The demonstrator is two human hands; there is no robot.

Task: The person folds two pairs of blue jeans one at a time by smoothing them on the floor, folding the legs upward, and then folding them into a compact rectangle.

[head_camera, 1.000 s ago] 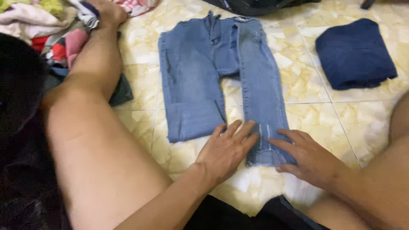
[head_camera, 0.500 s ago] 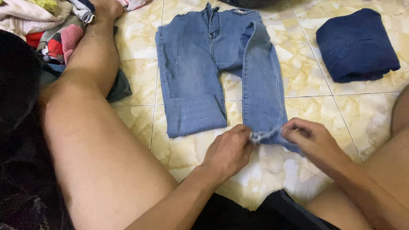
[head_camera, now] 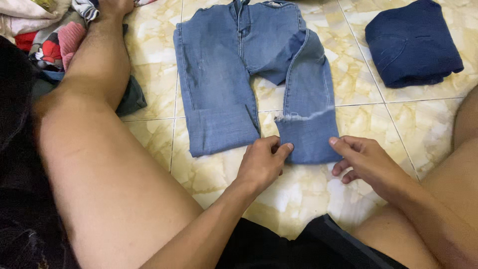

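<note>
Light blue jeans (head_camera: 219, 74) lie flat on the yellow marbled floor tiles, waistband at the far end. Both leg ends are folded up; the right leg has a frayed rip at the knee. My left hand (head_camera: 261, 164) pinches the near left corner of the right leg's folded end. My right hand (head_camera: 366, 162) holds its near right corner with the fingertips. Both hands rest low on the floor at the jeans' near edge.
A folded navy garment (head_camera: 411, 42) lies at the far right. A pile of mixed clothes (head_camera: 50, 30) sits at the far left. My bare left leg (head_camera: 99, 164) stretches along the left side, and my right knee (head_camera: 463, 149) is at the right edge.
The hands went from pressing flat on the right leg's hem to gripping it and folding it up. That leg's end now lies doubled over, level with the left one.
</note>
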